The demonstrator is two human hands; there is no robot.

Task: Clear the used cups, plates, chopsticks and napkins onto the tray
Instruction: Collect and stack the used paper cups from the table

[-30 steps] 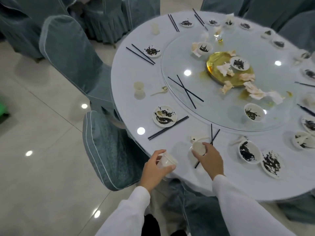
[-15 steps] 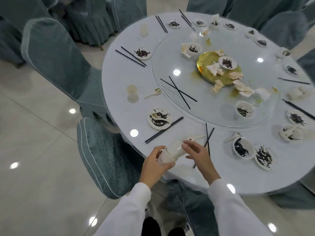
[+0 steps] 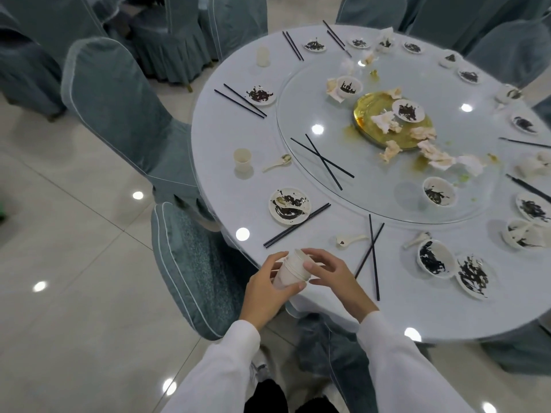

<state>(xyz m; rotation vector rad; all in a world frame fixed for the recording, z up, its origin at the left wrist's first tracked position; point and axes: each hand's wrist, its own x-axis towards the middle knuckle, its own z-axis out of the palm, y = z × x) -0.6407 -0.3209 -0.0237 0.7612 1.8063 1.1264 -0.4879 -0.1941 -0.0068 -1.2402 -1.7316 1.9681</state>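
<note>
Head view: at the desk's [image 3: 387,308] 6 o'clock edge the left hand [image 3: 269,290] wraps its fingers around a short stack of nested paper cups [image 3: 290,271], tilted with the mouths toward 1 o'clock. The right hand [image 3: 331,274] lies over the stack's open end, fingers loosely spread and touching the rim, thumb on the cup wall, gripping nothing firmly. The step in hand looks like seating one cup into another. To do it well, the left hand should hold the lower cups steady while the right presses the top cup straight along the stack's axis, so the rims sit level and nothing jams or crushes. Any dregs would spill toward the tilted mouths, so bringing the stack upright first seems wise. Another cup [image 3: 242,159] stands at 9 o'clock and one more cup [image 3: 263,56] at 11 o'clock, both well apart from the hands. No tray is in view, so where the stack goes cannot be told
</note>
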